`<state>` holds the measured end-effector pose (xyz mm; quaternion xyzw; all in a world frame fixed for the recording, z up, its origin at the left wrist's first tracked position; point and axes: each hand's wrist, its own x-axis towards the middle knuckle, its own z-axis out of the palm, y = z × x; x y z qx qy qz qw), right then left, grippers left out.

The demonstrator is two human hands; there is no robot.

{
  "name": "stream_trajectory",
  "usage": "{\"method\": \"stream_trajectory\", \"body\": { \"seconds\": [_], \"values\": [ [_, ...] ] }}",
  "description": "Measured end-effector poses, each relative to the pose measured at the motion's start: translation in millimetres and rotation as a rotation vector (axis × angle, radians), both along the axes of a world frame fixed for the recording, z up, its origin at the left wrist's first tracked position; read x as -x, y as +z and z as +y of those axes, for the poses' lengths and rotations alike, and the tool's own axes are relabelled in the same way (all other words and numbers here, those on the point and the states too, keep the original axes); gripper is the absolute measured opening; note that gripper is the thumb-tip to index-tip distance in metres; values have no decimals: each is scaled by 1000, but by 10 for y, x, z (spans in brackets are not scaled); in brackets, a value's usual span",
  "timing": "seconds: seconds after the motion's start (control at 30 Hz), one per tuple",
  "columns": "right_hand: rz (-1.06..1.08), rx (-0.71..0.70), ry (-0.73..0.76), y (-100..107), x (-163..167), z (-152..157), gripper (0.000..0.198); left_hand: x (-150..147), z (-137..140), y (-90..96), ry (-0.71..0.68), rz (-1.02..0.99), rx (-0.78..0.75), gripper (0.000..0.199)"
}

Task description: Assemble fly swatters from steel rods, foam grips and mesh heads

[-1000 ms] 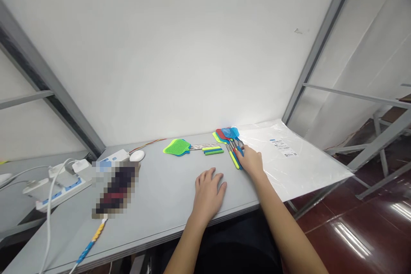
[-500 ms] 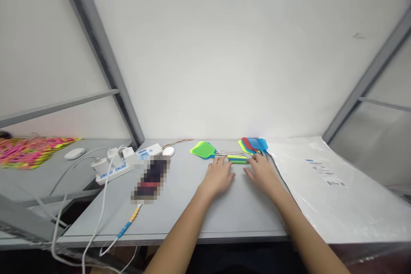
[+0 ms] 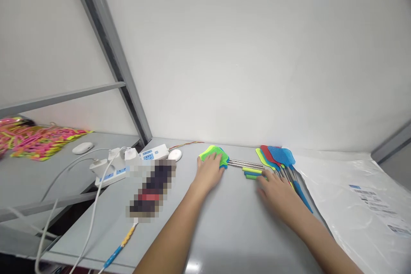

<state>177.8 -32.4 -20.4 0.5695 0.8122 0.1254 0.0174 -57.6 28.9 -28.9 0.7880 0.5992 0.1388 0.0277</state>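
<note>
A small stack of fly swatters lies crosswise near the wall, with green, yellow-green and blue mesh heads [image 3: 221, 154], thin metal shafts [image 3: 245, 164] and coloured handles [image 3: 252, 173]. My left hand [image 3: 210, 171] rests over the heads, its fingers stretched out on the green mesh. Over the right ends of the handles lies my right hand [image 3: 278, 190], slightly blurred, thumb and fingers loosely apart. Beside it, a second bunch of fly swatters [image 3: 281, 156] shows blue, red and yellow-green heads. One blue handle of that bunch sticks out past my right wrist; other handles are partly hidden.
White plastic wrapping [image 3: 340, 180] with a printed label covers the right of the table. On the left are a pixelated dark object [image 3: 152, 190], power strips [image 3: 154, 153] with plugs and cables, and a white round disc [image 3: 175, 155]. Pink and yellow items [image 3: 54, 141] lie farther left.
My left hand has moved from the shafts onto the swatter heads. My right hand has shifted against the handle ends, and the handles sit more staggered. The view has turned and moved closer.
</note>
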Motion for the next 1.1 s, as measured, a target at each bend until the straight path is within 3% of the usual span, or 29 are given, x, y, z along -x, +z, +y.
{"method": "stream_trajectory", "body": {
  "seconds": [0.2, 0.57, 0.73, 0.93, 1.1],
  "values": [
    [-30, 22, -52, 75, -20, 23, 20, 41, 8, -18, 62, 28, -26, 28],
    [76, -90, -72, -286, 212, -41, 37, 36, -57, 14, 87, -8, -52, 36],
    [129, -123, -79, -394, 186, -30, 38, 1, -27, -80, 65, -51, -52, 42],
    [149, -154, -62, -438, 173, -61, 36, -22, 3, -225, 78, -97, -30, 50],
    [141, -160, -64, -399, 190, -75, 34, -43, -3, -189, 123, -171, -36, 46]
  ]
}}
